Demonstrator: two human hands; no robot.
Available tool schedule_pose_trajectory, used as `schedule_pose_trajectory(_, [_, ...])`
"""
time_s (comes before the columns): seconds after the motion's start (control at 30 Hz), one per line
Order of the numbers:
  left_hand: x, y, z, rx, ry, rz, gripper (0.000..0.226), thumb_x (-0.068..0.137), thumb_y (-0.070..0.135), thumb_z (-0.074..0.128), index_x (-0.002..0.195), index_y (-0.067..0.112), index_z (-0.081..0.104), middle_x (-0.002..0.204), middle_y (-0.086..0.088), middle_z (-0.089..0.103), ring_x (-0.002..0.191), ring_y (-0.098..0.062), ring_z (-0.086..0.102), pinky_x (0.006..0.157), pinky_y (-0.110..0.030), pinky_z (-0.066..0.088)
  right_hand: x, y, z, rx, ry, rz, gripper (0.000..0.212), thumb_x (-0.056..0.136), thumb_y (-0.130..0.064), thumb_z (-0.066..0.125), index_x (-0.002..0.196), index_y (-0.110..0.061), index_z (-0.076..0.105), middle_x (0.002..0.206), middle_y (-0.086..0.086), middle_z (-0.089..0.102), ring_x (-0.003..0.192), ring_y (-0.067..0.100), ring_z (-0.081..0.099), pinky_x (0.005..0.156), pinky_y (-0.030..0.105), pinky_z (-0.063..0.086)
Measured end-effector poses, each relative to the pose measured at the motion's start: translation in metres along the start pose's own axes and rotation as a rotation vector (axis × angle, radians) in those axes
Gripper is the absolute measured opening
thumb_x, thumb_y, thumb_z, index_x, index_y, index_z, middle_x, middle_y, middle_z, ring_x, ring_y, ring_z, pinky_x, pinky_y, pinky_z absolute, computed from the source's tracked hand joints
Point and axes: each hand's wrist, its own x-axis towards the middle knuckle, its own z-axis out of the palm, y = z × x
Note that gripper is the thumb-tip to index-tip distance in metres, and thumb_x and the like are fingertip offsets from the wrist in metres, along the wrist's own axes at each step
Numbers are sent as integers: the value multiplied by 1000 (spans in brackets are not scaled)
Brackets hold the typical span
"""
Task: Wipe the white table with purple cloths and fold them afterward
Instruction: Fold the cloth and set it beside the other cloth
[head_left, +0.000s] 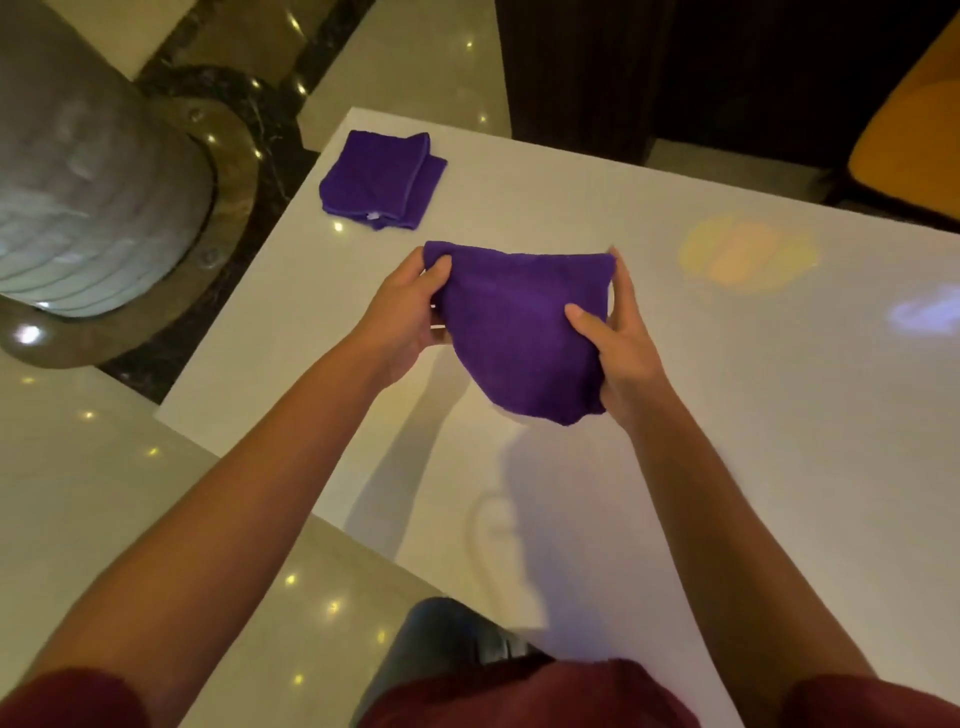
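Purple cloth (519, 327) btwn both grips

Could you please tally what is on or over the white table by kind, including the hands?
Purple cloths: 2, one folded on the table, one held above it
Hands: 2, left hand and right hand, both gripping the held cloth
Total: 4

One purple cloth (524, 332) hangs above the white desk (675, 415), doubled over with its straight top edge level and its lower part sagging to a rounded point. A second purple cloth (382, 179) lies folded flat near the desk's far left corner, layers slightly offset, a small white tag at its near edge.
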Motion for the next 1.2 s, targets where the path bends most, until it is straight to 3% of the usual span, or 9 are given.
schedule_pose_trajectory(0.17, [66,12,-23,-46,37,-81,46,105,20,60,149,13,48,128,-2,69,115,-24,68,80,-38,62,41,-26,29,-172,85,-131,65,107,-15,59,151,-56,35,151,-18,45,129,14,61,92,35,63])
schedule_pose_trajectory(0.27, [107,15,-36,-14,48,-10,79,98,10,69,160,37,28,147,3,46,120,-20,63,89,-40,63,65,-28,49,-308,123,-123,46,111,-16,50,148,-43,54,143,-18,49,122,8,57,84,17,59])
schedule_pose_trajectory(0.37, [144,14,-50,103,-192,39,58,95,5,70,141,39,59,149,5,54,128,-21,61,102,-40,58,91,-25,66,-431,203,-107,44,112,-16,47,150,-38,52,147,-12,46,119,9,56,82,12,56])
schedule_pose_trajectory(0.5, [191,27,-78,341,-287,123,46,93,1,68,109,43,77,138,2,65,125,-16,62,107,-35,54,131,-25,93,-473,263,-47,59,108,-21,58,160,-38,35,160,-5,37,131,16,49,95,29,58])
schedule_pose_trajectory(0.7, [276,81,-91,491,-279,251,44,97,9,69,120,47,73,138,7,60,118,-7,61,86,-12,55,211,-42,123,-463,367,-159,65,106,-10,58,161,-33,33,158,-5,40,130,15,53,91,30,63])
schedule_pose_trajectory(0.83, [317,85,-88,573,-264,339,46,98,10,66,132,40,69,137,8,60,121,-7,59,104,-18,49,256,-38,115,-426,457,-196,66,105,-9,59,162,-31,33,151,-10,41,121,7,56,74,17,59])
schedule_pose_trajectory(1.0, [337,19,-81,738,-325,250,46,99,2,61,138,24,66,139,-11,59,126,-23,58,113,-31,44,267,24,98,-562,554,24,63,106,-12,59,163,-27,35,164,0,41,143,19,46,97,21,54])
schedule_pose_trajectory(1.07, [342,5,-80,730,-330,232,46,98,-1,60,138,22,66,139,-12,60,127,-25,59,115,-34,43,266,36,93,-582,588,31,62,105,-12,61,162,-24,38,162,0,45,138,13,51,106,27,53])
schedule_pose_trajectory(1.2, [361,3,-77,706,-335,379,53,96,4,63,143,29,61,141,-4,60,127,-15,57,108,-12,40,271,34,88,-640,633,-81,62,103,-15,63,159,-27,39,151,-9,49,112,-7,53,81,2,50])
